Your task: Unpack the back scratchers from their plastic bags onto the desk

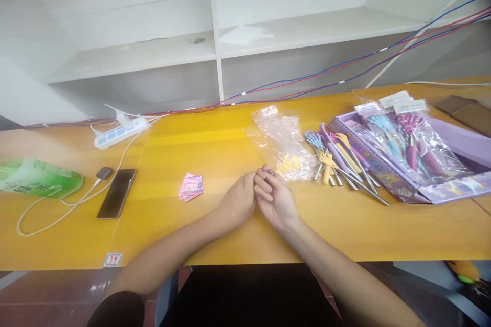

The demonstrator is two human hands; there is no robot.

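Observation:
Over the table's middle, my left hand (240,198) and my right hand (276,199) meet with their fingers curled together. Whatever lies between the fingers is hidden, and I cannot tell if they hold anything. Just past my right fingertips is a yellow hand-shaped back scratcher head (289,163), at the clear plastic bags (278,130). Whether it is inside a bag or connects to my fingers does not show. To the right lies a pile of back scratchers (341,156) with metal rods and coloured handles. Left of my hands sits a small stack of pink and purple cards (191,187).
A purple box (452,194) at right holds bagged back scratchers (412,135). At left are a phone (117,193), a white cable with a black plug (104,173), a power strip (121,133) and a green package (40,179). Shelves (134,64) and wires stand behind.

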